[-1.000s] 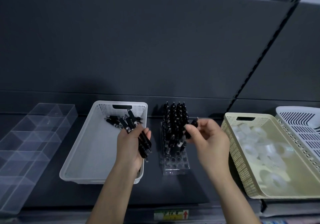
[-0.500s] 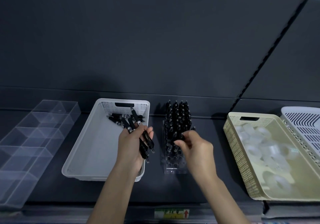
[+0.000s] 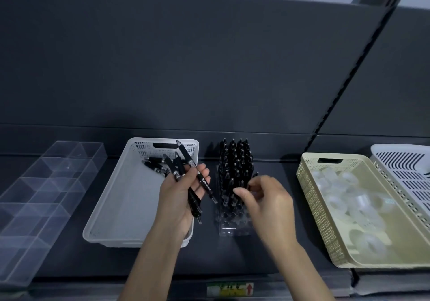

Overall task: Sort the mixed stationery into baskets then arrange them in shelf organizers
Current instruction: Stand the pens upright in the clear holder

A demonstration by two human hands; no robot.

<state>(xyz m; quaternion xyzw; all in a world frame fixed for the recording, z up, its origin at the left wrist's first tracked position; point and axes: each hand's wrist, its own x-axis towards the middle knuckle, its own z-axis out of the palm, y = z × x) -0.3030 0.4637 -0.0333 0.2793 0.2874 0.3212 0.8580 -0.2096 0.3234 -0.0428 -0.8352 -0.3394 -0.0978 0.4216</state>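
The dark, matte shelf [image 3: 69,263] carried a row of containers. At the far left lay a clear, hard plastic organizer [image 3: 41,198] divided into square compartments, its walls thin and glassy. Beside it sat a white plastic basket [image 3: 109,207], rectangular with rounded corners, a perforated end wall and a slot handle; a few black pens [image 3: 154,164] lay loose at its far end, leaving most of the smooth floor bare. The left hand [image 3: 176,198] hovered over the basket's right rim, its fingers [image 3: 200,171] closed around a bundle of black pens [image 3: 186,175], slim glossy barrels fanned upward.

Just right of the basket stood a clear pen holder [image 3: 232,221] with a grid of round holes; upright black pens [image 3: 236,163] filled its far rows and the near holes were open. The right hand [image 3: 267,203] was at the holder's right side, fingers [image 3: 240,192] pinched narrowly at a pen there, though I cannot tell whether they gripped it.

Well to the right, a beige mesh-walled basket [image 3: 316,210] held translucent tape rolls [image 3: 344,198], and its right side touched a white slotted basket [image 3: 409,172]. Bare shelf ran along the front edge.
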